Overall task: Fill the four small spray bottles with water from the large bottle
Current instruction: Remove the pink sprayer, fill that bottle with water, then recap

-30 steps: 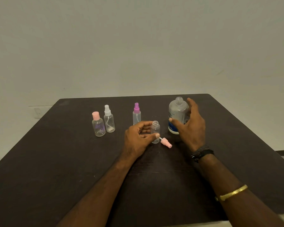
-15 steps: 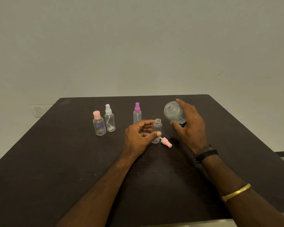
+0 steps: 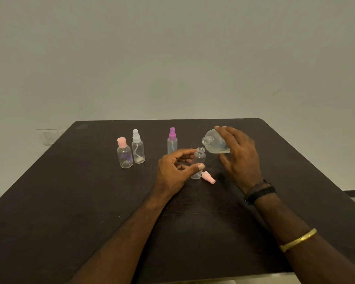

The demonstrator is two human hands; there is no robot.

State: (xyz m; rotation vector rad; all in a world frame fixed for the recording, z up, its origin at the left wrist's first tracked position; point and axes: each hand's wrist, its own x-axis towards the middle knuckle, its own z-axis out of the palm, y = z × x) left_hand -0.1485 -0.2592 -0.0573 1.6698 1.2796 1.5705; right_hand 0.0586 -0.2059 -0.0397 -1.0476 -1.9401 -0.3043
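we are seeing a dark brown table (image 3: 70, 201), pink cap (image 3: 121, 142), white sprayer (image 3: 136, 136), purple sprayer (image 3: 172, 134), loose pink sprayer (image 3: 208, 177), gold bangle (image 3: 298, 239) and black wristband (image 3: 259, 192).

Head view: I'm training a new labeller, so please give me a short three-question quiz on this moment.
1. True or false: the large bottle stands upright on the table.
2. Which hand holds the open small bottle? A. left hand B. right hand C. neither
3. How many of the four small ones have a cap on?

Key
1. False: the right hand holds it tilted, mouth toward the open small bottle.
2. A.
3. Three: the pink-capped bottle, the white-capped bottle and the purple-capped bottle. The pink spray cap lies on the table.
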